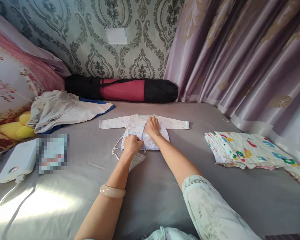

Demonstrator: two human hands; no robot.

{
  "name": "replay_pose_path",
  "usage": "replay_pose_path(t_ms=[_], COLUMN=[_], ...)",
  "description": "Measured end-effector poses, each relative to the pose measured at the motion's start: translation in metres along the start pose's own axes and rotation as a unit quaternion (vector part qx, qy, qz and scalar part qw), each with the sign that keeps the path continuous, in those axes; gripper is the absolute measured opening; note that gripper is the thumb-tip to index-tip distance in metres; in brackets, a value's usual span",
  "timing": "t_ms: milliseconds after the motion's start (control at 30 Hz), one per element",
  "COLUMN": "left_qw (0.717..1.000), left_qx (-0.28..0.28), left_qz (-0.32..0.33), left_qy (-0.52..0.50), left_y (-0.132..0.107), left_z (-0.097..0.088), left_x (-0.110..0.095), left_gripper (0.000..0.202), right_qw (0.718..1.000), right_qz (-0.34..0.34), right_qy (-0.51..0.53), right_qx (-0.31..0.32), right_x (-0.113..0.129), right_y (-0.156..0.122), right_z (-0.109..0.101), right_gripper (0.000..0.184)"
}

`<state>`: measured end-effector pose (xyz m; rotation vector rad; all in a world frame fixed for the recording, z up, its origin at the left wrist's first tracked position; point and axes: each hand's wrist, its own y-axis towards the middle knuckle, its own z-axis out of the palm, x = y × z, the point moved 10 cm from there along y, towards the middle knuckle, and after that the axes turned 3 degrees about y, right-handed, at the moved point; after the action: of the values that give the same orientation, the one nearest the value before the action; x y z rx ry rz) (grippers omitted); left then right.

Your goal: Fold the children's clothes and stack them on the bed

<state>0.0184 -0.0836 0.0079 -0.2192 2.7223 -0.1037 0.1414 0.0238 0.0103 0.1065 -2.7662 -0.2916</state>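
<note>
One small baby shirt (139, 129), white with a faint pattern and pale blue trim, lies front up on one grey sheet (185, 156), its two sleeves stretched out to either side. Two hands are on it. The left hand (133, 144) sits at the shirt's lower front, fingers curled in and thumb out; I can't tell whether it pinches the hem. The right hand (152, 126) is higher on the shirt, just below the neckline, fingers bent down together onto the cloth; whether they grip a fold is hidden. One bangle (112, 191) circles the left wrist. Thin white ties (113, 152) trail from the shirt's left side and bottom edge (too tangled to count).

Right of the shirt, well apart, is one stack of folded cloths (252, 150); its layers blur together, but the top one carries bright figures. Beyond the shirt lies one long black bag (161, 90) with one red panel. Left of the shirt are one crumpled pale garment (65, 110) with blue at its edge and, nearer the wearer, one white device (18, 161) with one cable (8, 196) plugged in. High behind the shirt, one blank-looking sheet of paper (116, 36) is on the wall.
</note>
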Motion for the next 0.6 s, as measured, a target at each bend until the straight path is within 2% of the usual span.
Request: replay_pose_path(t_ms=[200, 300, 367, 433, 500, 600], left_qw=[1.000, 1.000, 1.000, 1.000, 1.000, 0.994], left_qx=[-0.008, -0.001, 0.000, 0.001, -0.016, -0.085], left_qz=[0.005, 0.002, 0.001, 0.005, 0.009, 0.044], left_qy=[0.012, -0.002, -0.006, 0.002, 0.021, 0.061], left_y=[0.002, 0.003, 0.003, 0.002, 0.000, -0.008], left_z=[0.002, 0.003, 0.003, 0.003, 0.001, -0.012], left_x=[0.002, 0.003, 0.003, 0.003, 0.002, -0.009], left_gripper=[0.022, 0.021, 0.021, 0.020, 0.020, 0.024], right_qw=[1.000, 0.997, 0.989, 0.976, 0.971, 0.982], right_qz=[-0.008, -0.025, -0.059, -0.092, -0.085, -0.009], right_qy=[0.011, 0.036, 0.084, 0.150, 0.197, 0.173], right_qx=[0.008, 0.058, 0.105, 0.126, 0.109, 0.069], right_x=[-0.002, -0.001, 0.000, -0.006, -0.029, -0.085], right_y=[-0.007, -0.015, -0.021, -0.023, -0.018, -0.009], right_z=[-0.001, 0.001, 0.002, -0.005, -0.020, -0.045], right_gripper=[0.036, 0.042, 0.048, 0.052, 0.049, 0.036])
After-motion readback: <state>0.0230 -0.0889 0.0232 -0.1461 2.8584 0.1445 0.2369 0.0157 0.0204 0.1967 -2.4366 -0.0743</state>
